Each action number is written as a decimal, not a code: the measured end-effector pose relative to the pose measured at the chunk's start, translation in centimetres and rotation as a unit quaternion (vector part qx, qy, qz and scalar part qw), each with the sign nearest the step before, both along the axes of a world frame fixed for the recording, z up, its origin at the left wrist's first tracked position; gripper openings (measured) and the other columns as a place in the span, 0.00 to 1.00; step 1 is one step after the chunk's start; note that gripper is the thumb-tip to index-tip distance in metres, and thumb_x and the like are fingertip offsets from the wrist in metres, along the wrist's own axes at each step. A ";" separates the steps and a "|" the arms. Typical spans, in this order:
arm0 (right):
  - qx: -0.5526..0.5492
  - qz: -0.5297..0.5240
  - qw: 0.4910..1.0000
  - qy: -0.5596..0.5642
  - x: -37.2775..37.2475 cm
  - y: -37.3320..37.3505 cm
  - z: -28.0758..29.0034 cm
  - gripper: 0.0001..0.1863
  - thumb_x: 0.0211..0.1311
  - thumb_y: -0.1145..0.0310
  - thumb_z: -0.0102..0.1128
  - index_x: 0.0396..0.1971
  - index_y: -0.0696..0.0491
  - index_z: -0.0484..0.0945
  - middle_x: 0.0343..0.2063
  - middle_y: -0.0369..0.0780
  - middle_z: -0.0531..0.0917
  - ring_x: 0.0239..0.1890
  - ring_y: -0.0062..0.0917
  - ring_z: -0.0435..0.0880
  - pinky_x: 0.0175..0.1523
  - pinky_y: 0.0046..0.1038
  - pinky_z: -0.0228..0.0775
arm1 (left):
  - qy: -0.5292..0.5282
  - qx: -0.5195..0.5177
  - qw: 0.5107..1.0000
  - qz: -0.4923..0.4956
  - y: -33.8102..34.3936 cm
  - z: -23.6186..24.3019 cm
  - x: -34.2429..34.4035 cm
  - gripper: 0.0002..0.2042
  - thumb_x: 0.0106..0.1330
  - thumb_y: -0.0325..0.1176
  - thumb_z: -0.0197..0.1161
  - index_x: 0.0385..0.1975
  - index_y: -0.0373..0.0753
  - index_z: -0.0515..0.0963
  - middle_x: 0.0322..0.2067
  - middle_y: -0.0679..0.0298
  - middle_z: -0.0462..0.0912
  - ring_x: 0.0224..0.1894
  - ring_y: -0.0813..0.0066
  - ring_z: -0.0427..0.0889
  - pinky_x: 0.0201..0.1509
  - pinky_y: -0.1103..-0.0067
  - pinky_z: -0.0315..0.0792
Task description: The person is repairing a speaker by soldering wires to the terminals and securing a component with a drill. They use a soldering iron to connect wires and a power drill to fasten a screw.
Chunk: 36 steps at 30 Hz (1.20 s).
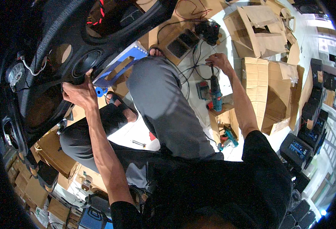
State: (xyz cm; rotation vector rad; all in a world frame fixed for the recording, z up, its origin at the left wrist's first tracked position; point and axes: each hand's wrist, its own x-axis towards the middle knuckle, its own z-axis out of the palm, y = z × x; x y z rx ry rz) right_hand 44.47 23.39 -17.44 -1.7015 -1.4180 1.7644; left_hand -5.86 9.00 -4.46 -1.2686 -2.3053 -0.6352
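A large black moulded panel with round openings (57, 63) fills the upper left, and a round black speaker (87, 63) is set in it. My left hand (80, 91) grips the panel's lower edge, its thumb up by the speaker's rim. On the right, my right hand (219, 63) has its fingers pinched together just beyond the front tip of a teal and black cordless drill (215, 93). Whether they hold the drill's bit or some small part is too small to tell. A silver speaker (15, 74) with a white wire hangs at the panel's left side.
A blue and white box (118, 63) leans behind my knee. Black cables (194, 68) cross the floor near the drill. Open cardboard boxes (273, 95) stand at the right. A second teal power tool (229, 138) lies in a small carton, and a screw-like metal piece (138, 143) is on the floor.
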 end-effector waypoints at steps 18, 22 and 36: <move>-0.039 -0.003 0.997 0.073 1.3 -0.6 -0.2 0.20 0.64 0.64 0.53 0.42 0.70 0.71 0.36 0.52 0.81 0.36 0.34 0.84 0.42 0.29 0.78 | 0.005 0.004 1.000 -0.011 0.0 -0.2 -0.2 0.34 0.42 0.52 0.75 0.40 0.32 0.69 0.36 0.57 0.76 0.45 0.57 0.73 0.53 0.62 0.56; -0.040 0.006 0.995 0.091 1.5 -0.5 -0.5 0.21 0.64 0.63 0.53 0.42 0.70 0.71 0.36 0.52 0.81 0.36 0.35 0.84 0.43 0.30 0.78 | 0.015 0.002 1.000 -0.008 0.0 -0.2 -0.2 0.34 0.42 0.52 0.75 0.40 0.32 0.69 0.35 0.57 0.76 0.44 0.57 0.73 0.53 0.63 0.56; -0.030 0.007 0.998 0.049 2.0 -0.9 -1.7 0.18 0.65 0.62 0.54 0.41 0.65 0.73 0.35 0.47 0.82 0.35 0.32 0.84 0.40 0.28 0.77 | 0.010 0.003 1.000 -0.009 -0.2 -0.4 -0.4 0.33 0.42 0.51 0.75 0.38 0.31 0.68 0.34 0.56 0.76 0.43 0.55 0.74 0.52 0.62 0.56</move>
